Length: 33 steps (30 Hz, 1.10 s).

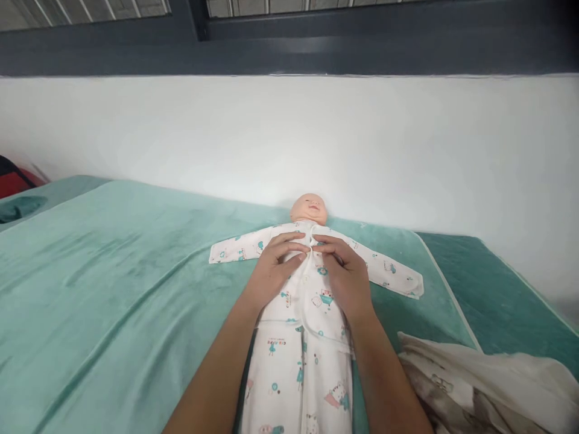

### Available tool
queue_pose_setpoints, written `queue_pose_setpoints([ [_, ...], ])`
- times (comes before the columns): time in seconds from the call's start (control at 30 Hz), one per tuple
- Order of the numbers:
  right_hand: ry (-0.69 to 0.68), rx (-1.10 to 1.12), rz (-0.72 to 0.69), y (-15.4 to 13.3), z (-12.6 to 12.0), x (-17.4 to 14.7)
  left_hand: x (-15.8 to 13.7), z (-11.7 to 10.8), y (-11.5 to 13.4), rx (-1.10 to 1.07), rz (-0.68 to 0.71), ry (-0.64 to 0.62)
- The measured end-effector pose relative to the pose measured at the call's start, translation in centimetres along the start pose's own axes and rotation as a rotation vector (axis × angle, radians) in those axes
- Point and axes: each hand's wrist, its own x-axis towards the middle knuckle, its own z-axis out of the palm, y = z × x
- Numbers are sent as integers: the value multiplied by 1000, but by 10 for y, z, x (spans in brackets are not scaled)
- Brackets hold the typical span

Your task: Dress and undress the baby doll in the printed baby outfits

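Observation:
A baby doll [309, 208] lies on its back, its head near the wall. It wears a white baby shirt [292, 298] with small teal and pink prints, the sleeves spread out to both sides. Matching trousers [275, 386] lie below the shirt's hem. On the upper chest, my left hand [274, 271] pinches one front edge of the shirt between thumb and fingers. Opposite it, my right hand [348, 277] grips the other front edge, its fingertips close to the left ones. The fastening between the fingertips is too small to make out.
A light green blanket [117, 271] covers the bed, with a darker green cover [488, 283] at the right. A crumpled white and brown cloth [493, 380] lies at the lower right. Behind stands a white wall [226, 132]. Something red and black [15, 178] shows at the far left.

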Motion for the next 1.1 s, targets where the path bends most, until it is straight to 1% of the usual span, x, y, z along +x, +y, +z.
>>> queue_pose_setpoints([
  [0.1,-6,24,-4,0,-1,1,-3,-3,2,35,9,-41],
  [0.17,-15,30,-22,0,-2,2,-4,-7,5,55,13,-103],
  [0.27,-76,3,-44,-2,-4,3,-4,-13,7,63,26,-223],
  [0.33,-123,-30,-38,-4,-6,3,-4,-16,7,63,39,-266],
  [0.5,-214,-97,-24,-12,-12,3,-4,-20,7,87,51,-308],
  [0.63,-342,-187,-29,-20,-19,1,-4,-21,7,54,37,-324],
  [0.8,-477,-307,-80,-26,-23,-1,-4,-21,4,30,46,-324],
  [1.0,-577,-365,-129,-30,-25,1,-3,-23,2,113,88,-366],
  [1.1,-590,-364,-130,-30,-25,1,-2,-24,2,137,95,-387],
])
